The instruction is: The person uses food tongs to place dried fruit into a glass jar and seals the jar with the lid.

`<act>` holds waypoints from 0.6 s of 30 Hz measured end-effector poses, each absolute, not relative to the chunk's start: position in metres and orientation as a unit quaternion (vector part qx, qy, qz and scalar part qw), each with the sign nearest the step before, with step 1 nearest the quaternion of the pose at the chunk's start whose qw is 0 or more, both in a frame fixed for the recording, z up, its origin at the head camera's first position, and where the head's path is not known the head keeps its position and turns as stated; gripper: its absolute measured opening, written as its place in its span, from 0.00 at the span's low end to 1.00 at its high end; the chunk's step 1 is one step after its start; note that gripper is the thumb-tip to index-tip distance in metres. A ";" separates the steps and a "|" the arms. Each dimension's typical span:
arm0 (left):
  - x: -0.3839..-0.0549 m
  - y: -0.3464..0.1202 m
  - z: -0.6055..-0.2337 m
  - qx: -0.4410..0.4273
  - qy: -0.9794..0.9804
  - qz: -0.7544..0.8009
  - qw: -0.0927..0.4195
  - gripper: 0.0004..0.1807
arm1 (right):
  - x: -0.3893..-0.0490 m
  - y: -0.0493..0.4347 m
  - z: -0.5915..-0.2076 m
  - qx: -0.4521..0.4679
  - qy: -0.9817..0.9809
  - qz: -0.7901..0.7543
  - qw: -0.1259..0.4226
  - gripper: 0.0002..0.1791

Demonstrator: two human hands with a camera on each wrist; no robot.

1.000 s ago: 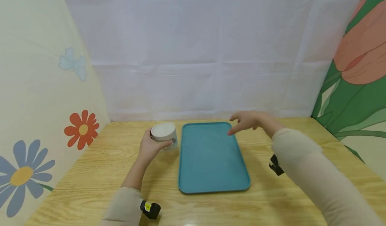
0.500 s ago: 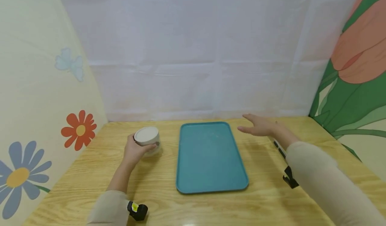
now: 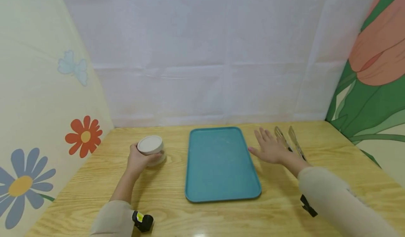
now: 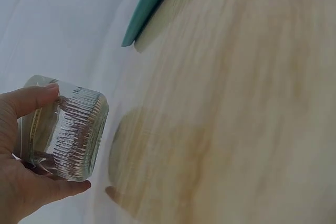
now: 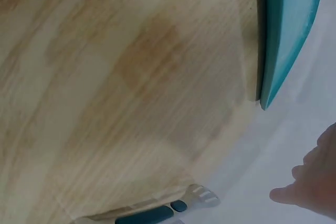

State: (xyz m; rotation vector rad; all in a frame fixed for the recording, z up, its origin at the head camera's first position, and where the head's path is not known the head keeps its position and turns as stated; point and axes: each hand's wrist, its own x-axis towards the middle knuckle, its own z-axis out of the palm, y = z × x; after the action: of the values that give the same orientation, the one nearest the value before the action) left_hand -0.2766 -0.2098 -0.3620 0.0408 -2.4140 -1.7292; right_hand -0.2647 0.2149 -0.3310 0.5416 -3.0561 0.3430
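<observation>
My left hand (image 3: 139, 162) grips a clear glass jar (image 4: 79, 129) with ribbed sides, fingers and thumb round it. From the head view the jar shows its white lid (image 3: 150, 144) on top, to the left of the blue tray (image 3: 221, 163). The jar is held above the wooden table, its shadow visible on the wood in the left wrist view. Fingers spread and palm down, my right hand (image 3: 270, 149) is over the table just right of the tray, holding nothing. Beyond it lie metal tongs (image 3: 294, 138) with dark grips, partly hidden by the right forearm.
The tray lies flat in the middle of the wooden table (image 3: 171, 209). A white cloth wall (image 3: 221, 54) rises at the table's back edge. Flower-printed panels stand on the left (image 3: 34, 89) and right.
My left hand has carried the jar leftward, away from the tray. My right hand has moved right and toward me off the tray's far corner, its fingers spreading, so the tongs now show.
</observation>
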 end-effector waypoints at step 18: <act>-0.282 -0.218 -0.375 0.010 -0.798 -0.596 0.088 0.50 | -0.264 0.211 -0.351 0.160 -0.979 0.130 -0.004 0.44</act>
State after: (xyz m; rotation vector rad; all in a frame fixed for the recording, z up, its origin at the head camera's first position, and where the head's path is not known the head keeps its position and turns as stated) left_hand -0.2824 -0.2176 -0.3746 0.0286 -2.3759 -1.7752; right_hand -0.2644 0.2111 -0.3511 0.5032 -3.0821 0.4096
